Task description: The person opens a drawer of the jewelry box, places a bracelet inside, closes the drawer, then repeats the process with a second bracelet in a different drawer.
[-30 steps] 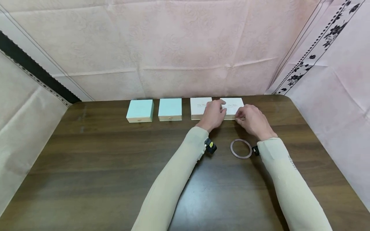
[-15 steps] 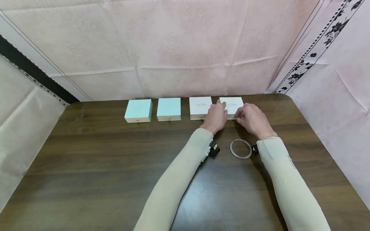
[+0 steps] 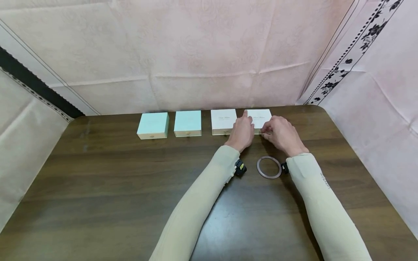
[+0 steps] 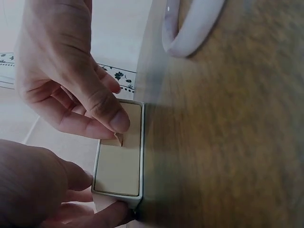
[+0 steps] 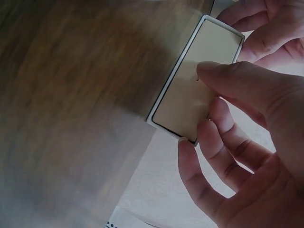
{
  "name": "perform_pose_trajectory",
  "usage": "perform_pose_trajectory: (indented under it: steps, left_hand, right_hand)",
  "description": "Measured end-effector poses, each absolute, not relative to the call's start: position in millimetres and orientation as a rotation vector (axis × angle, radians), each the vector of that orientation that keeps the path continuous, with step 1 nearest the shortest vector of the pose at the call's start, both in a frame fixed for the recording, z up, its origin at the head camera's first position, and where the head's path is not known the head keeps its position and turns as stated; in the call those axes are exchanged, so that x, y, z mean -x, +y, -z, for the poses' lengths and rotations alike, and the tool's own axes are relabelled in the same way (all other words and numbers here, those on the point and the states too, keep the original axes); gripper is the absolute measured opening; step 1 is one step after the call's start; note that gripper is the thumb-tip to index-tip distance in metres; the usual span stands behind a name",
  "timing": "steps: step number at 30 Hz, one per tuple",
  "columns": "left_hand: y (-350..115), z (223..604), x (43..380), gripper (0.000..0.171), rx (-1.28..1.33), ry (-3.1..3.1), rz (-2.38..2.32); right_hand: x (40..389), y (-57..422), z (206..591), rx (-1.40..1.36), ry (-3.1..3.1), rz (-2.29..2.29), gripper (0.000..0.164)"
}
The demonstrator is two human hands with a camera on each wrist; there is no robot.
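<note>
A white drawer box [image 3: 259, 114] with small print on its lid stands at the right end of a row of boxes. My left hand [image 3: 241, 133] holds its left end, with the index finger reaching back along the side. My right hand [image 3: 283, 135] is at the front of the box. In the left wrist view, its thumb and index finger pinch a small pull tab [image 4: 118, 139] on the cream drawer front [image 4: 118, 171]. The drawer front sits level with the white sleeve around it. In the right wrist view, my right thumb covers most of the tab.
Left of this box stand another white box [image 3: 224, 117] and two pale turquoise boxes [image 3: 188, 120], [image 3: 152, 122]. A pale lilac bangle [image 3: 258, 167] lies on the brown wooden table [image 3: 114, 188], close to my right wrist. A patterned cloth [image 3: 196, 47] hangs behind.
My left hand has drawn back from over the white box's lid to its left end, its index finger now straighter. The right hand stays at the drawer front. The head view has shifted slightly.
</note>
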State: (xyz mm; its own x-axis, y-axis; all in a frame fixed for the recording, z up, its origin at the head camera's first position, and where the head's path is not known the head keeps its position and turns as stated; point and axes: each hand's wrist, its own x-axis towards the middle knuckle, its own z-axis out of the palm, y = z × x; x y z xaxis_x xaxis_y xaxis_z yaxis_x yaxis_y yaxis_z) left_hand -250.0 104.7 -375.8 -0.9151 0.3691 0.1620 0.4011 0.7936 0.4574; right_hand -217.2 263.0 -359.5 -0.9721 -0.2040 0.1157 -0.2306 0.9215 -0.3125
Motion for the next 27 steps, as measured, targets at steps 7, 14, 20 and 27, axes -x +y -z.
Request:
perform_pose_trajectory:
  steps: [7, 14, 20, 27]
  left_hand:
    - [103.1, 374.3, 249.7, 0.024, 0.619, -2.941, 0.787]
    - [100.8, 373.0, 251.1, 0.024, 0.639, -2.962, 0.786]
    - [101.0, 373.5, 252.9, 0.026, 0.653, -2.962, 0.779]
    - [101.0, 375.1, 253.4, 0.027, 0.663, -2.956, 0.777]
  right_hand:
    - [219.1, 264.0, 363.1, -0.374, -2.974, -0.463, 0.008]
    - [220.1, 265.0, 363.9, -0.381, -2.97, -0.454, 0.007]
    - [219.7, 263.6, 363.2, -0.354, -2.971, -0.476, 0.008]
    - [218.7, 262.6, 363.8, -0.346, -2.969, -0.481, 0.01]
